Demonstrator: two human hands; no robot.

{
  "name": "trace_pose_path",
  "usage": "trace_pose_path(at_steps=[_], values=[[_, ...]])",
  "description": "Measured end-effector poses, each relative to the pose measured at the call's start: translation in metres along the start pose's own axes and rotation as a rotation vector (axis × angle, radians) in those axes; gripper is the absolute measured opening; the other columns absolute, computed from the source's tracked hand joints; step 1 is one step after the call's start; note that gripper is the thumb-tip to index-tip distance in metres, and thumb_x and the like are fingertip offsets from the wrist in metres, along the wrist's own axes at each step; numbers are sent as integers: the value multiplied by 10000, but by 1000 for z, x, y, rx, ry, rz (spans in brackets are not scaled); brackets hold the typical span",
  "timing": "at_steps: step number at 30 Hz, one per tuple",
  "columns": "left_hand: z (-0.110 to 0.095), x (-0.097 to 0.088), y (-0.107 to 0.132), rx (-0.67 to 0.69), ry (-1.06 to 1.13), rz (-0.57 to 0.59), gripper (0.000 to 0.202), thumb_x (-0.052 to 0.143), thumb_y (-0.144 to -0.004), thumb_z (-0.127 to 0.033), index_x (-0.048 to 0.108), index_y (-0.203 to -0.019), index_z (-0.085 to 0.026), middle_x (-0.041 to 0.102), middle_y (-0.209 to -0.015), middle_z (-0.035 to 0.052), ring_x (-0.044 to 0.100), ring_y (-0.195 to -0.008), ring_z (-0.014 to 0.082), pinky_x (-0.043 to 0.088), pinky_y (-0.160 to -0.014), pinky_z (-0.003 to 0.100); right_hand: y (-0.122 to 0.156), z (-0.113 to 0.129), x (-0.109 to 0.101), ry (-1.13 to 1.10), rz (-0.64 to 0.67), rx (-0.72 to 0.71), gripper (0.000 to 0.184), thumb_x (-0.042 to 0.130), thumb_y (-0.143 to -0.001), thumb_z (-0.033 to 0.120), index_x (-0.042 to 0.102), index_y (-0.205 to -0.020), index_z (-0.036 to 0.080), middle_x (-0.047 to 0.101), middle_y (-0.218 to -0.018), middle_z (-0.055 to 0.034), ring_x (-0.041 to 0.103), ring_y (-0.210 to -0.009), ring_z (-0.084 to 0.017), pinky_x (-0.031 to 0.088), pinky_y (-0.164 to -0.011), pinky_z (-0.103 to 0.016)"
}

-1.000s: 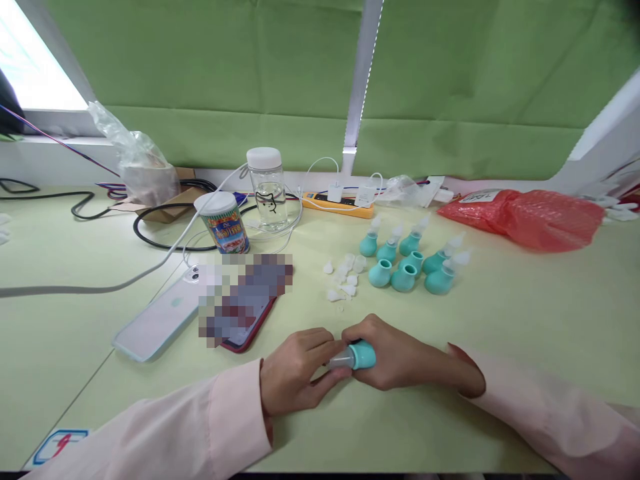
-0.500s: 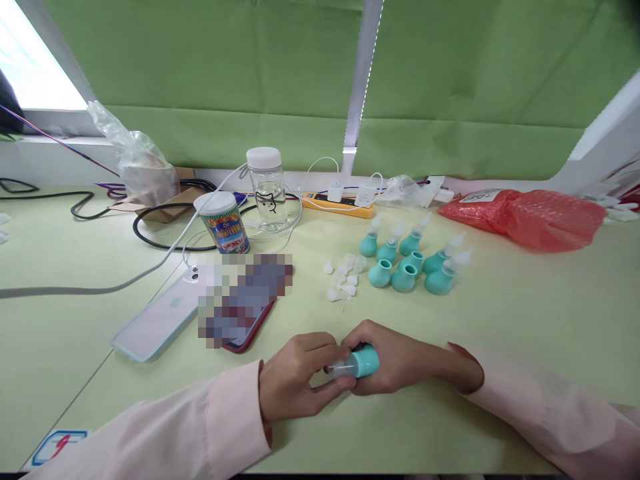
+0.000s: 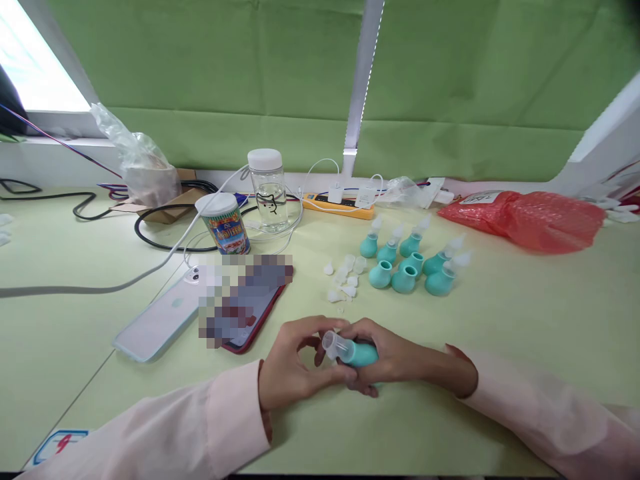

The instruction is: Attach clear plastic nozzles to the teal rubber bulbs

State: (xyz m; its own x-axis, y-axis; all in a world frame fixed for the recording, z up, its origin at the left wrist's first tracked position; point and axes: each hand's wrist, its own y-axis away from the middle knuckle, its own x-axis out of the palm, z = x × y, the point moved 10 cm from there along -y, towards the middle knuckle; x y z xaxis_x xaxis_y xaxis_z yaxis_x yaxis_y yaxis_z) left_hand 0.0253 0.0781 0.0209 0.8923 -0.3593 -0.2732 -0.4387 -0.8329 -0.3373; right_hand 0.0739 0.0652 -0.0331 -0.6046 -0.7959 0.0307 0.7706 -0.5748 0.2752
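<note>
My right hand (image 3: pixel 400 360) grips a small teal rubber bulb (image 3: pixel 361 353) with a clear plastic nozzle (image 3: pixel 334 345) pointing up and to the left. My left hand (image 3: pixel 295 367) curls around that nozzle, fingertips touching it. Both hands rest on the pale green table (image 3: pixel 525 313) near its front edge. Behind them lies a cluster of several teal bulbs (image 3: pixel 407 260), some with clear tips fitted, some with open necks. Several loose clear tips (image 3: pixel 344 279) lie to the left of that cluster.
Two phones (image 3: pixel 200 310) lie flat at the left. Behind them stand a printed can (image 3: pixel 225 223) and a clear bottle (image 3: pixel 268 190) among cables. A yellow power strip (image 3: pixel 337 203) and a red plastic bag (image 3: pixel 525 217) sit at the back.
The bulb's nozzle has tilted upward and its open end now shows. My left fingers have shifted from pinching the tip to curling around it.
</note>
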Motion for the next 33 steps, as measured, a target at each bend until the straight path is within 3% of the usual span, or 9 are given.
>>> trace_pose_path(at_steps=[3, 8, 11, 15, 19, 23, 26, 30, 33], values=[[13, -9, -3, -108, 117, -71, 221, 630, -674, -263, 606, -823, -102, 551, -700, 48, 510, -575, 121, 444, -523, 240, 5, 20, -9, 114, -118, -186, 248, 570, -698, 216, 526, -934, 154, 537, -745, -5, 531, -636, -103, 453, -574, -226], [-12, -27, 2, 154, -102, -229, 130, 656, -649, -184, 603, -759, -138, 527, -797, 58, 523, -758, 166, 449, -662, 288, 22, 51, -43, 681, -497, -462, 327, 423, -823, 309, 445, -1120, 176, 492, -1050, -87, 451, -974, -192, 371, -850, -356], [-25, -19, 8, 272, -200, -183, 180, 587, -713, -127, 562, -888, -159, 560, -894, 79, 527, -837, 173, 443, -733, 313, 19, 50, -54, 1145, -692, -436, 432, 432, -809, 350, 396, -1194, 156, 433, -1114, -130, 374, -1027, -255, 304, -877, -439], [-31, -3, 11, 314, -235, -49, 201, 475, -793, -125, 502, -989, -158, 586, -897, 85, 529, -853, 170, 399, -839, 381, 5, 33, -62, 1448, -732, -238, 468, 397, -819, 386, 356, -1237, 180, 378, -1171, -147, 332, -1039, -296, 296, -822, -473], [-26, -1, 9, 252, -263, -22, 154, 487, -797, -161, 515, -947, -142, 562, -842, 78, 521, -783, 153, 442, -710, 289, 1, 27, -63, 1478, -714, -159, 291, 349, -854, 328, 489, -1087, 226, 411, -1127, -111, 361, -996, -261, 305, -783, -427], [-13, 0, 5, 157, -366, -1, 152, 487, -803, -208, 525, -932, -137, 553, -795, 58, 508, -708, 132, 429, -638, 243, 1, 30, -59, 1461, -725, -197, 216, 361, -859, 267, 546, -955, 209, 463, -1061, -97, 391, -956, -244, 300, -751, -404], [-4, -3, 3, 96, -441, -23, 166, 497, -796, -231, 536, -920, -129, 555, -770, 49, 511, -695, 130, 419, -631, 239, 5, 35, -58, 1396, -756, -298, 188, 383, -857, 247, 549, -910, 175, 514, -998, -92, 418, -925, -232, 300, -735, -390], [5, -8, 1, 26, -509, -78, 178, 531, -766, -267, 574, -869, -128, 570, -734, 43, 529, -668, 135, 418, -620, 243, 22, 57, -59, 1168, -796, -555, 165, 401, -855, 237, 541, -852, 151, 572, -813, -63, 478, -801, -178, 332, -700, -342], [8, -8, 0, -12, -540, -78, 178, 534, -759, -279, 594, -855, -141, 577, -705, 32, 534, -642, 134, 414, -602, 241, 27, 69, -58, 946, -610, -604, 144, 443, -835, 252, 548, -831, 154, 556, -683, -23, 488, -637, -115, 381, -602, -251]])
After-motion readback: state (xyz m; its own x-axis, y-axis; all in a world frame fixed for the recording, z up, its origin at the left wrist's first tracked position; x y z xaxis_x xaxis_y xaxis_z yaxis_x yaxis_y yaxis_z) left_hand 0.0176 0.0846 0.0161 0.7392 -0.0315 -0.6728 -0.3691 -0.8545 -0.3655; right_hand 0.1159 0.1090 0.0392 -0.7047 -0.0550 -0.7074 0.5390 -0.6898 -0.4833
